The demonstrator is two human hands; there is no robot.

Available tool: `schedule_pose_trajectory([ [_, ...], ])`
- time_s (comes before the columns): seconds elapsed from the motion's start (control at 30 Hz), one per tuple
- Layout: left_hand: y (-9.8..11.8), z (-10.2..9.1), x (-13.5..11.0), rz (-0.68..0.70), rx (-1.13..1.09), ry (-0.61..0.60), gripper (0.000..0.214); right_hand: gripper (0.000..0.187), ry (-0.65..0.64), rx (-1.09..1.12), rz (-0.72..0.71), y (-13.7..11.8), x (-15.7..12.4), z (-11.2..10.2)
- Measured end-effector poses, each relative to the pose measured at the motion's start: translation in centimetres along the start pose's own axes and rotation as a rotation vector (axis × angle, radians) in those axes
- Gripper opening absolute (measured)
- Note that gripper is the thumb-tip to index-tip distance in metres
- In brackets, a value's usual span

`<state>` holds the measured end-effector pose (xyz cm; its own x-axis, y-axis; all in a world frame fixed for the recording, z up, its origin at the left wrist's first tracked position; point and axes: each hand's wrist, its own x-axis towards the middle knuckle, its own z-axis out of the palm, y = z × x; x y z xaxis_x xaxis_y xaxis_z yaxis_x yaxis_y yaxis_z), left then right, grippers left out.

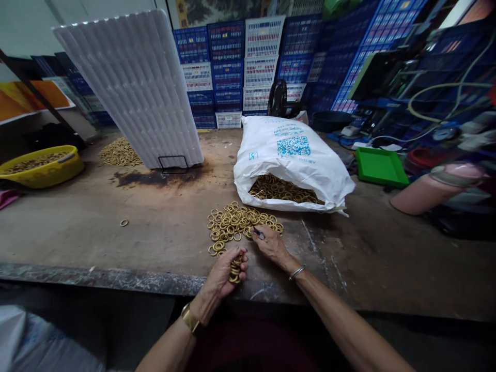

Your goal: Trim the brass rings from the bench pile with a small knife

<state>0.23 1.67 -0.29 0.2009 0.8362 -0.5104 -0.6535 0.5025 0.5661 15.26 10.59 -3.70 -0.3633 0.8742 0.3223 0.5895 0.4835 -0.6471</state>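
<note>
Near the table's front edge my left hand is curled around several brass-coloured rings. My right hand, fingers drawn together, is at the near right side of a loose pile of rings. A small dark, pointed item shows at its thumb and fingers; I cannot make out what it is. Just behind the pile, a white woven sack lies on its side with its mouth towards me and many more rings inside. One single ring lies apart on the left.
A tall ribbed white panel stack stands in a wire holder, with another ring heap beside it. A yellow basin sits far left. On the right are a green tray and a pink bottle. Stacked crates line the back.
</note>
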Motion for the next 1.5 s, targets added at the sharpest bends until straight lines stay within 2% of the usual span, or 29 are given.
schedule_pose_trajectory([
  [0.13, 0.5, 0.4, 0.3, 0.029, 0.004, 0.030, 0.026, 0.028, 0.068, 0.093, 0.062, -0.3, -0.5, 0.0],
  [0.3, 0.5, 1.1, 0.4, 0.093, 0.089, 0.089, 0.028, 0.019, 0.038, 0.243, 0.082, -2.1, -1.8, -0.8],
  [0.4, 0.0, 1.2, 0.4, 0.117, 0.116, 0.132, 0.037, 0.014, 0.024, 0.323, 0.088, -3.4, -2.6, -1.2],
  [0.5, -0.4, 1.1, 0.4, 0.107, 0.154, 0.106, 0.043, 0.011, 0.010, 0.322, 0.097, -4.3, -3.3, -1.3],
  [0.63, -0.9, 1.0, 0.3, 0.138, 0.241, 0.092, 0.038, 0.016, 0.015, 0.320, 0.117, -4.9, -3.7, -1.3],
  [0.7, -1.0, 0.9, 0.2, 0.213, 0.343, 0.144, 0.035, 0.015, 0.011, 0.320, 0.123, -4.9, -3.8, -1.3],
  [0.8, -1.1, 0.8, 0.0, 0.362, 0.614, 0.195, 0.029, 0.014, -0.046, 0.331, 0.145, -4.9, -3.9, -1.4],
  [0.9, -1.1, 0.5, -0.1, 0.610, 0.874, 0.164, 0.021, 0.017, -0.097, 0.368, 0.190, -4.9, -4.0, -1.4],
  [0.97, -1.3, 0.2, 0.0, 0.756, 0.997, 0.156, 0.019, 0.018, -0.091, 0.398, 0.251, -4.8, -3.9, -1.3],
  [1.07, -1.4, -0.1, 0.2, 0.843, 1.095, 0.152, 0.018, 0.019, -0.130, 0.456, 0.395, -4.7, -3.7, -1.1],
  [1.17, -1.3, 0.0, 0.1, 0.786, 1.055, 0.116, 0.017, 0.016, -0.184, 0.505, 0.482, -4.5, -3.4, -0.9],
  [1.3, -0.8, 0.4, -0.4, 0.372, 0.805, 0.128, 0.020, 0.015, -0.165, 0.545, 0.498, -4.5, -3.3, -0.8],
  [1.37, -0.4, 0.4, -0.5, 0.196, 0.647, 0.078, 0.027, 0.017, -0.170, 0.568, 0.500, -4.7, -3.2, -0.9],
  [1.43, -0.2, 0.1, -0.4, 0.120, 0.517, -0.001, 0.029, 0.020, -0.180, 0.588, 0.498, -4.9, -3.1, -0.9],
  [1.5, -0.2, -0.1, -0.4, 0.102, 0.438, -0.039, 0.029, 0.021, -0.196, 0.606, 0.494, -5.1, -3.0, -0.9],
])
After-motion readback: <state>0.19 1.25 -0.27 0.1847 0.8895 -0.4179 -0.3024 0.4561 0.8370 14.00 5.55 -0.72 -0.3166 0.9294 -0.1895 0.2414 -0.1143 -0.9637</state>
